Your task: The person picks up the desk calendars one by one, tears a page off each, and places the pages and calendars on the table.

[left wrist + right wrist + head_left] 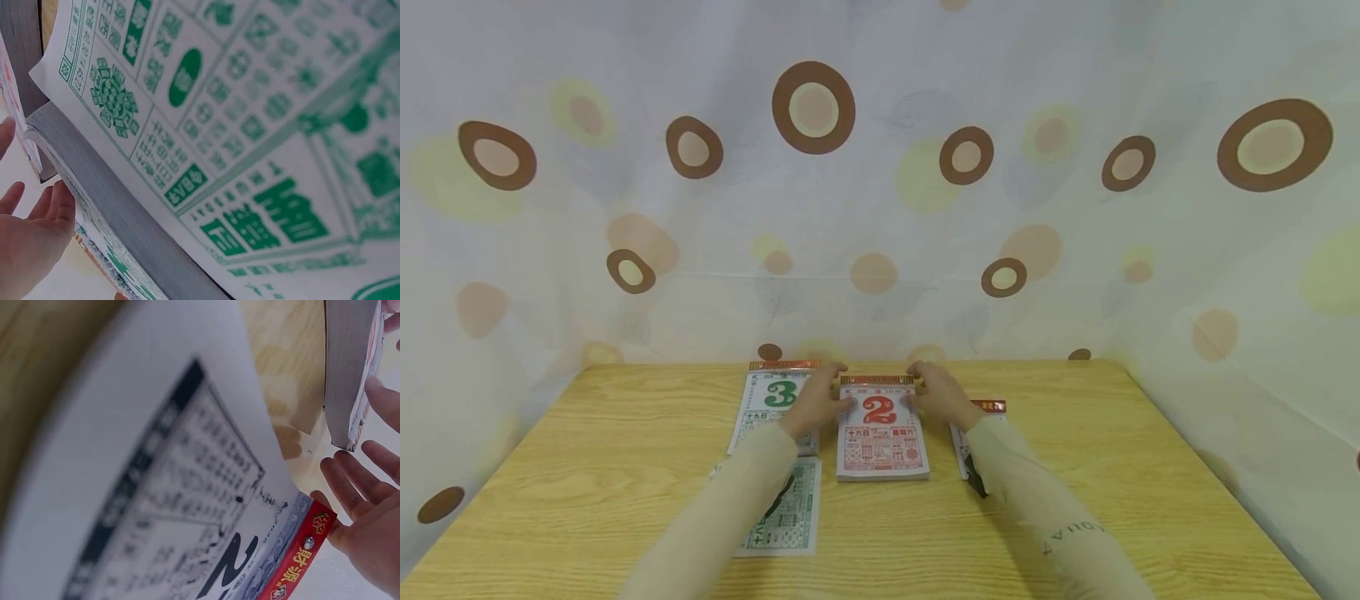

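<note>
A thick tear-off calendar with a large red 2 (880, 450) lies between both hands at the middle of the table. My left hand (814, 402) is at its upper left corner, thumb at the edge and fingers reaching toward the back. Mirroring it, my right hand (946, 395) is at the upper right corner; its fingers look extended in the right wrist view. Whether either thumb presses the calendar I cannot tell. Under the left forearm lies a calendar with a green 3 (780, 394). A calendar with a red header strip (990, 406) is partly hidden by the right sleeve.
A printed green sheet or calendar (801, 508) lies nearer on the left, partly covered by the left sleeve. All rest on a wood-grain table (1075, 467). A white curtain with brown rings (880, 208) hangs behind and along the sides.
</note>
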The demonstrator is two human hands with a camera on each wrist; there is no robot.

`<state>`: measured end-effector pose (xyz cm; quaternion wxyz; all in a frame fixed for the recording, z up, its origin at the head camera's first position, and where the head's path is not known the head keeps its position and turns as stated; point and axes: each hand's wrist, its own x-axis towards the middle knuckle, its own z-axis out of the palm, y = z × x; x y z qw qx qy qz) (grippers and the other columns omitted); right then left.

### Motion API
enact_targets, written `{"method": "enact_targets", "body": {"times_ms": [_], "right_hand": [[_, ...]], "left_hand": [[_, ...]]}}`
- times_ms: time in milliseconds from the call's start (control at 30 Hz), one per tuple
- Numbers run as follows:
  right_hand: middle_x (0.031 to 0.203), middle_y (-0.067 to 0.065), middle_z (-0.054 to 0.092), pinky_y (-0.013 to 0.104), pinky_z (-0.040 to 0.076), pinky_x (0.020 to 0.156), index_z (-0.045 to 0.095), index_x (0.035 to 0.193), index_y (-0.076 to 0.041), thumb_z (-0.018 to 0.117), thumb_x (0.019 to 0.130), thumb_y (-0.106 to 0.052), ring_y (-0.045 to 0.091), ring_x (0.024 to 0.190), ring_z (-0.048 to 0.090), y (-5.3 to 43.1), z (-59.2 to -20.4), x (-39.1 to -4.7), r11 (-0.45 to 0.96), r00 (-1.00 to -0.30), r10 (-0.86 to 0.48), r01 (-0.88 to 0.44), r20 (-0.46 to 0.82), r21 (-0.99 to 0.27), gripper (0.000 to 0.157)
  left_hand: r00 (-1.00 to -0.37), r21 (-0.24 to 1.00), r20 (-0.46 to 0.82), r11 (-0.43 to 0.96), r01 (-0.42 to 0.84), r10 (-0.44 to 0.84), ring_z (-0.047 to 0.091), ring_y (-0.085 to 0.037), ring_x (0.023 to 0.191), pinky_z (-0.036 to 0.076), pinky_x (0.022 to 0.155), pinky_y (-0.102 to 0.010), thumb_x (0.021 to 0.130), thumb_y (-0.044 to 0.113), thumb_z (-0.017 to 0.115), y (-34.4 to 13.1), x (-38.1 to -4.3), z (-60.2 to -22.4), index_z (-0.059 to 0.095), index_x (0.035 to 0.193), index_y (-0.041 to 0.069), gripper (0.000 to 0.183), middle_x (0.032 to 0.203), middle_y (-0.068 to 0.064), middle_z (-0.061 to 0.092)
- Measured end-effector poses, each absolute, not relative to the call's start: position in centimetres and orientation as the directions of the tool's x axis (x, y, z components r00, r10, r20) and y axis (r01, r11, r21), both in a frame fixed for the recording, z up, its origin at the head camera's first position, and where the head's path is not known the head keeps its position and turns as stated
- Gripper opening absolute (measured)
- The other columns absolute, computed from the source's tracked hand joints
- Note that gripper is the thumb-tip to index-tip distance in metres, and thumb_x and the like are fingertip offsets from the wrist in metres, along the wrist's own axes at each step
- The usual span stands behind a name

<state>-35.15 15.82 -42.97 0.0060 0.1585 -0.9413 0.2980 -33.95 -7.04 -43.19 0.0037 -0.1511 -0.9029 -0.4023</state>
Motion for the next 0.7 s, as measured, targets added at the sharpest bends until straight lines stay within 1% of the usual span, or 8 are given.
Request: {"method": "enact_targets", "body": {"times_ms": [133, 367, 567, 700], "right_hand": [[0.124, 0.015, 0.053, 0.043, 0.047, 0.094, 0.045, 0.127, -0.001, 0.067, 0.082, -0.020, 0.030, 0.109, 0.055, 15.74, -43.09, -35.09, 0.765, -0.953, -0.296, -0.275, 0.060, -0.582, 0.054], [0.125, 0.015, 0.053, 0.043, 0.047, 0.093, 0.042, 0.129, -0.001, 0.066, 0.083, -0.020, 0.029, 0.110, 0.054, 15.67, -43.21, -35.16, 0.758, -0.951, -0.306, -0.266, 0.035, -0.596, 0.055], [0.123, 0.015, 0.054, 0.042, 0.047, 0.092, 0.042, 0.128, -0.001, 0.066, 0.083, -0.019, 0.029, 0.107, 0.055, 15.64, -43.24, -35.33, 0.759, -0.952, -0.303, -0.263, 0.035, -0.596, 0.054], [0.120, 0.017, 0.055, 0.042, 0.047, 0.092, 0.043, 0.127, 0.000, 0.067, 0.082, -0.016, 0.030, 0.107, 0.055, 15.54, -43.18, -35.33, 0.749, -0.952, -0.303, -0.265, 0.041, -0.607, 0.053]], "left_hand": [[-0.958, 0.708, 0.086, 0.660, 0.251, 0.272, 0.044, -0.035, 0.122, 0.037, 0.104, -0.048, 0.080, 0.017, 0.069, -6.96, -33.80, -43.02, 0.039, 0.133, 0.003, 0.062, 0.130, -0.020, 0.047], [-0.956, 0.691, 0.068, 0.678, 0.251, 0.284, 0.052, -0.033, 0.113, 0.043, 0.098, -0.045, 0.081, 0.018, 0.068, -7.12, -33.56, -42.82, 0.038, 0.134, 0.004, 0.062, 0.121, -0.019, 0.054], [-0.960, 0.700, 0.049, 0.676, 0.230, 0.276, 0.050, -0.033, 0.118, 0.040, 0.102, -0.046, 0.081, 0.017, 0.068, -6.97, -33.52, -42.65, 0.037, 0.134, 0.006, 0.062, 0.126, -0.019, 0.052], [-0.957, 0.699, 0.064, 0.671, 0.246, 0.284, 0.047, -0.034, 0.121, 0.037, 0.105, -0.046, 0.080, 0.014, 0.068, -6.67, -33.71, -42.81, 0.037, 0.134, 0.005, 0.063, 0.131, -0.019, 0.049]]}}
